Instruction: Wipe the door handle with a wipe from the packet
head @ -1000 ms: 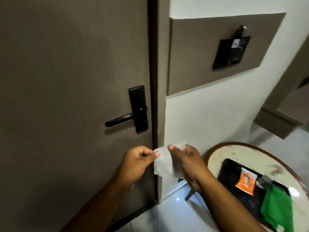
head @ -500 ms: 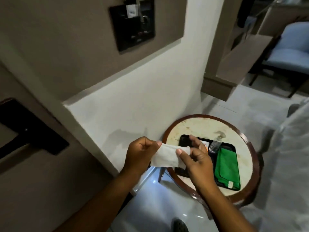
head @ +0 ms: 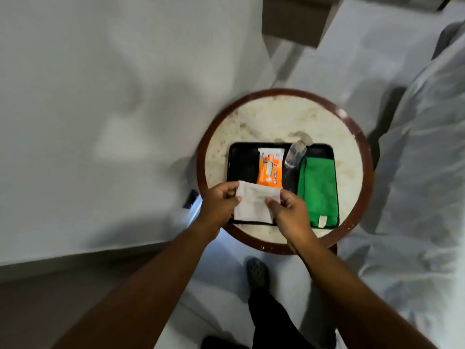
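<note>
Head view. The wipe (head: pixel 254 205), at lower centre of the frame, was pinched along its top edge by both hands: the left hand (head: pixel 219 206) gripped its left corner, the right hand (head: pixel 289 212) its right, fingers (head: pixel 273 201) closed on the sheet. It hung over the near edge of the tray (head: pixel 241 162) on the round desk (head: pixel 276 117), just in front of the orange packet (head: pixel 269 170). The sheet was white, thin and limp, probably damp and very light; it would likely sag or fold unless held by two corners or bunched in one palm. The door handle lay out of view.
</note>
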